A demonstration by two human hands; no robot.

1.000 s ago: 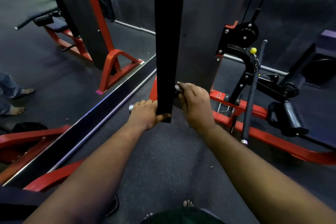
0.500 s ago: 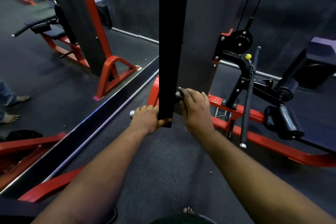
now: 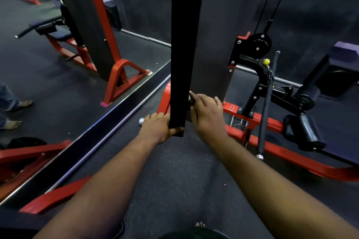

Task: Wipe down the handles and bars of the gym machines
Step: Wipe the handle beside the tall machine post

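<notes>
- left hand [image 3: 158,129]: fingers curled over the chrome bar [image 3: 141,121], thumb pressed on the lower end of the black hanging strap [image 3: 181,83]; only the bar's cap shows, just beyond the knuckles.
- right hand [image 3: 208,116]: fingers bent around something small and pale at the strap's far edge (cloth or fitting, i cannot tell which).
- step in hand: it seems the low bar behind the strap is being held steady for wiping.
- next move, as i judge it: slide along the bar's length, keeping the strap aside.
- beyond the right fingers: black pole [image 3: 267,106] on the red frame [image 3: 275,142], not yet touched.
</notes>
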